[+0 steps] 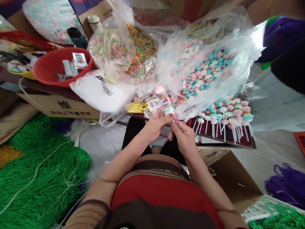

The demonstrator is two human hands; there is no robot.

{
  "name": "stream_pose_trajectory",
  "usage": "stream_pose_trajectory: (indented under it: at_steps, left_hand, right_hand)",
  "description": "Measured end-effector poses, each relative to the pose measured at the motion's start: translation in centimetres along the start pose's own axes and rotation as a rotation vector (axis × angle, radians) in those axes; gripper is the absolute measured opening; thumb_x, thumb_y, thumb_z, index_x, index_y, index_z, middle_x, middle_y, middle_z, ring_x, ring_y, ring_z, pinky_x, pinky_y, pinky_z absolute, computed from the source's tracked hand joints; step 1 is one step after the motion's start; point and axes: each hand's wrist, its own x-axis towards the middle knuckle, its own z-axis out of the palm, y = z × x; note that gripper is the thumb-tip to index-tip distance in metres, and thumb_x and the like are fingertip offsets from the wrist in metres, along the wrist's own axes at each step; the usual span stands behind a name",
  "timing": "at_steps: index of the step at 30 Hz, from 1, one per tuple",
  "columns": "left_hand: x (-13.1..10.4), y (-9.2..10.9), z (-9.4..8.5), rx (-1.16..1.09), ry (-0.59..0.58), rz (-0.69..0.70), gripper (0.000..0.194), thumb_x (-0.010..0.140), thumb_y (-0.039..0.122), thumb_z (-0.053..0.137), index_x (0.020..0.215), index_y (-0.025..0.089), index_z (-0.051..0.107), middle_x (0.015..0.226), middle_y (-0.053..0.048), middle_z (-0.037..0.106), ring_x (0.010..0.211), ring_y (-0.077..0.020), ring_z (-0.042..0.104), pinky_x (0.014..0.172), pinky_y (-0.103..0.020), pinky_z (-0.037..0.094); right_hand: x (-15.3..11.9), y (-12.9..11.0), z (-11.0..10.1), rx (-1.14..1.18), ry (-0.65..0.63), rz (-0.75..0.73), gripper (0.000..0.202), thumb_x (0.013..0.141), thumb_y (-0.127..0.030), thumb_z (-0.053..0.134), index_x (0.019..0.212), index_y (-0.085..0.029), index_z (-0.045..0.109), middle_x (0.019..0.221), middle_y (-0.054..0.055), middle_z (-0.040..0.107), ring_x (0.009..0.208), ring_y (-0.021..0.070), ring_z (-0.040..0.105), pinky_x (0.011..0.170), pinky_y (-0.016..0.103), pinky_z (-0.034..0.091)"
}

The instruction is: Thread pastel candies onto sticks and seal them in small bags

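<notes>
In front of my body, close to the table edge, my left hand [159,124] grips a candy lollipop [169,109] in a clear printed bag. Pink, blue and white candy shows through the plastic. My right hand [183,135] is closed just below it, pinching the white stick at the bag's lower end. Beyond my left hand lie gold twist ties [135,107] and small printed bags [153,104]. To the right, several finished-looking candy lollipops [234,111] rest in a pile, their white sticks pointing toward me over the table edge.
Large clear bags hold small ring candies [140,47] and pastel round candies [207,70]. A red basin [63,65] and white plastic bags [102,92] stand left. Below right is an open cardboard box [233,178]; green strands [43,171] cover the left floor. Another person's arm [274,11] reaches in upper right.
</notes>
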Motion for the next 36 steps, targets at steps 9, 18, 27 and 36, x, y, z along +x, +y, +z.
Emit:
stream_pose_trajectory:
  at_steps: [9, 18, 27, 36]
  left_hand:
    - [0.0, -0.7, -1.4, 0.521, 0.115, 0.172, 0.047, 0.083, 0.063, 0.069, 0.077, 0.018, 0.061, 0.076, 0.001, 0.065, 0.074, -0.012, 0.059, 0.073, -0.026, 0.048]
    - [0.0, -0.6, -2.3, 1.003, 0.062, 0.384, 0.055, 0.091, 0.07, 0.052, 0.066, 0.022, 0.043, 0.066, 0.001, 0.048, 0.067, -0.0141, 0.044, 0.066, -0.03, 0.038]
    - [0.3, -0.1, -0.8, 0.046, -0.029, 0.053, 0.054, 0.076, 0.07, 0.075, 0.093, 0.02, 0.065, 0.075, 0.0, 0.065, 0.061, -0.0109, 0.056, 0.05, -0.022, 0.038]
    - [-0.5, 0.2, 0.6, 0.045, 0.004, -0.016, 0.057, 0.066, 0.061, 0.087, 0.07, 0.02, 0.047, 0.056, 0.007, 0.045, 0.05, -0.0066, 0.044, 0.041, -0.018, 0.026]
  right_hand:
    - [-0.7, -1.5, -1.0, -0.146, -0.104, -0.039, 0.039, 0.095, -0.057, 0.059, 0.096, -0.02, 0.072, 0.056, -0.005, 0.06, 0.051, 0.0112, 0.055, 0.057, 0.025, 0.048]
    - [-0.1, 0.0, 0.1, -0.06, -0.045, -0.014, 0.046, 0.091, -0.063, 0.062, 0.069, -0.022, 0.061, 0.051, -0.005, 0.056, 0.047, 0.011, 0.049, 0.053, 0.025, 0.045]
    - [-0.6, 0.3, 0.3, 0.014, -0.068, 0.021, 0.042, 0.089, -0.062, 0.065, 0.081, -0.021, 0.07, 0.049, -0.006, 0.054, 0.045, 0.011, 0.047, 0.051, 0.025, 0.043]
    - [-0.9, 1.4, 0.8, 0.027, -0.054, 0.041, 0.047, 0.087, -0.066, 0.066, 0.079, -0.02, 0.07, 0.048, -0.005, 0.054, 0.044, 0.0114, 0.045, 0.05, 0.027, 0.044]
